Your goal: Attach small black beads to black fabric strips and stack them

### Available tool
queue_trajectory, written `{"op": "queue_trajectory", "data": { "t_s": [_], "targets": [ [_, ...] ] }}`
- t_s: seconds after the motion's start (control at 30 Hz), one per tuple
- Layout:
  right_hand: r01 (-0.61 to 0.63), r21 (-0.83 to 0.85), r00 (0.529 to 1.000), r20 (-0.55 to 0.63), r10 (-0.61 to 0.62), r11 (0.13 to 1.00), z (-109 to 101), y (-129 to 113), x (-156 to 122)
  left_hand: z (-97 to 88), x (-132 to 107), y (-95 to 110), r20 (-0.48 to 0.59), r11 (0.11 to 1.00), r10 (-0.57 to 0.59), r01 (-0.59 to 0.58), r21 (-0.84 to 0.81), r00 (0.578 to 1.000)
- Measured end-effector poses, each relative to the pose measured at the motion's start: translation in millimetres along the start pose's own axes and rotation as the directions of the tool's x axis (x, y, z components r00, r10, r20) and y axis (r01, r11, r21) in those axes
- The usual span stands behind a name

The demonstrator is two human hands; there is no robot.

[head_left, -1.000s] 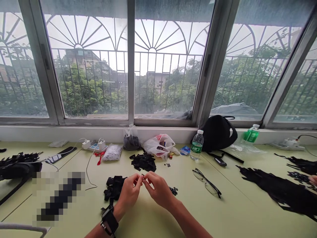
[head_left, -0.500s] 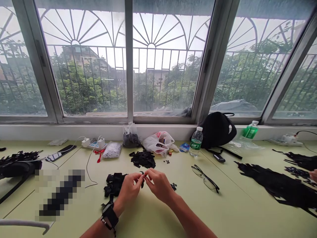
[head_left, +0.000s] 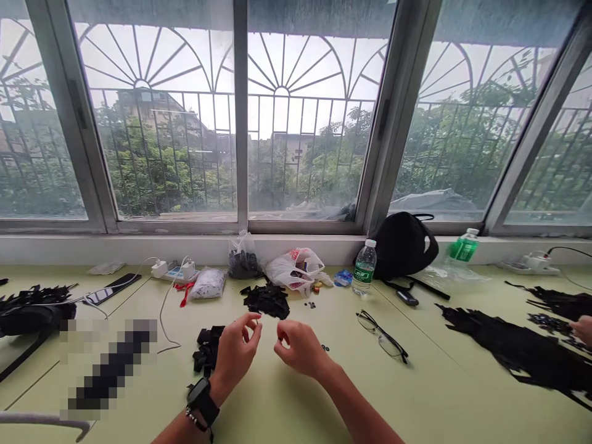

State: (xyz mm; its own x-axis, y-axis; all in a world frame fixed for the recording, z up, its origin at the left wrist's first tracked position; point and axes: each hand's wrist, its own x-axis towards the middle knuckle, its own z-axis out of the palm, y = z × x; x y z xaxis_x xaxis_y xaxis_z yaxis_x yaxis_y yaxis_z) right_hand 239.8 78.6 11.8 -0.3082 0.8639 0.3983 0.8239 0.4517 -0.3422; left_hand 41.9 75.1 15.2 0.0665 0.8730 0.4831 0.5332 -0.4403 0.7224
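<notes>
My left hand (head_left: 235, 350), with a watch (head_left: 202, 393) on its wrist, is raised over the table with thumb and forefinger parted and nothing visible between them. Beside it and apart from it, my right hand (head_left: 300, 350) has its fingers curled in and pinched. A small dark spot shows at those fingertips, too little to name. Left of my left hand lies a pile of short black strips (head_left: 206, 348), partly hidden by it. A second pile of black strips (head_left: 267, 300) is farther back. Small black rings (head_left: 325, 348) peek out beside my right hand.
Eyeglasses (head_left: 383, 336) lie to the right, near a water bottle (head_left: 364, 271) and a black bag (head_left: 400, 246). White plastic bags (head_left: 296, 271) and a power strip (head_left: 176, 273) line the windowsill side. Another person's hand (head_left: 581, 330) is at the far right by long black strips (head_left: 509, 345).
My hands were together on a small black piece and have now moved apart. My left thumb and forefinger have parted. The black piece no longer shows between the hands.
</notes>
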Motion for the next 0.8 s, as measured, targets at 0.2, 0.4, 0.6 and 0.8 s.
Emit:
{"op": "queue_trajectory", "data": {
  "t_s": [0.2, 0.4, 0.6, 0.8],
  "targets": [
    [-0.07, -0.124, 0.993, 0.089, 0.082, 0.99, 0, 10, 1, -6.4, 1, 0, -0.177, 0.973, 0.045, -0.003, 0.233, 0.983],
    [-0.167, -0.257, 0.972, 0.12, 0.203, 0.952, -7, 20, 2, -6.9, -2, -1, -0.176, 0.944, 0.205, -0.147, 0.295, 0.963],
    [-0.217, -0.305, 0.955, 0.13, 0.266, 0.927, -12, 26, 1, 1.6, -7, 2, -0.056, 0.961, 0.236, -0.225, 0.162, 0.97],
    [-0.192, -0.25, 0.958, 0.162, 0.236, 0.949, -9, 24, 0, 2.5, -7, 4, -0.026, 0.968, 0.218, -0.212, 0.137, 0.976]
  ]
}}
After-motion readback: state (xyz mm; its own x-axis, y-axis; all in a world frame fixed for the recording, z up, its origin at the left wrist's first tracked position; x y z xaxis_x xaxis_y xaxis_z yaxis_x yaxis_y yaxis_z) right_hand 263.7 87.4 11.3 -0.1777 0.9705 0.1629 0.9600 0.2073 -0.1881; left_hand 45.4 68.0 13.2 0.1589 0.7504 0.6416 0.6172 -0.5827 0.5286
